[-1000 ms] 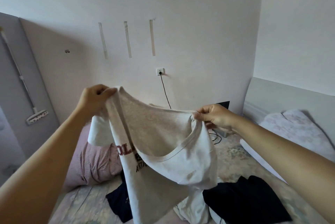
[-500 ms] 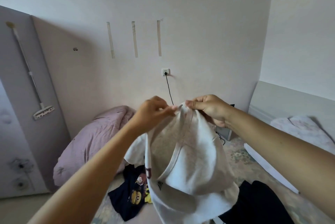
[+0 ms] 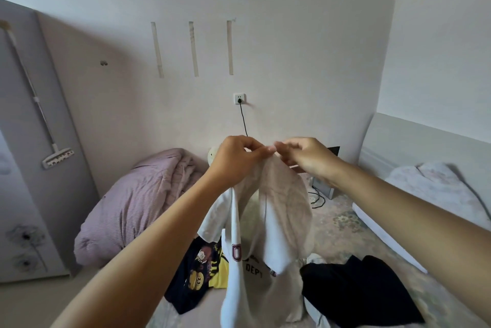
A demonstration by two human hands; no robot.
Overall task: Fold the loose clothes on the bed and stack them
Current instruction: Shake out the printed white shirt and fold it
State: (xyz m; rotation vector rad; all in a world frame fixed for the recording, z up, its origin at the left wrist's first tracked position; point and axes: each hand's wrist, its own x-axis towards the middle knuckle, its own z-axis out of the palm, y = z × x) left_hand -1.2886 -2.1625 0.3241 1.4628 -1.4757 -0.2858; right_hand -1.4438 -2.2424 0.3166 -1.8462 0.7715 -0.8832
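Mop [image 3: 57,157]: we note it hanging against the grey panel at far left, head down.
Duvet [image 3: 138,202]: pink striped, bunched at the bed's left end against the wall.
Dark shirt [image 3: 196,274]: we record a navy garment with cartoon print and a yellow patch, lying loose on the bed [image 3: 342,224], partly behind the hanging shirt.
Left hand [image 3: 233,160]: raised, fingers curled; thumb and forefinger pinch the top edge of the white shirt.
White shirt [image 3: 255,261]: held up in the air over the bed, hanging from both hands, which meet at its top; red lettering and "DEPT" show low on the front. Its lower end passes out of view.
Right hand [image 3: 305,157]: fingers curled, pinching the same top edge, fingertips touching those of the left hand.
Socket [image 3: 239,98]: on the wall above the hands, black cable plugged in.
Black garment [image 3: 358,290]: we find it crumpled on the bed, just right of the white shirt.
Pillow [image 3: 435,187]: pale, at the headboard on the right.
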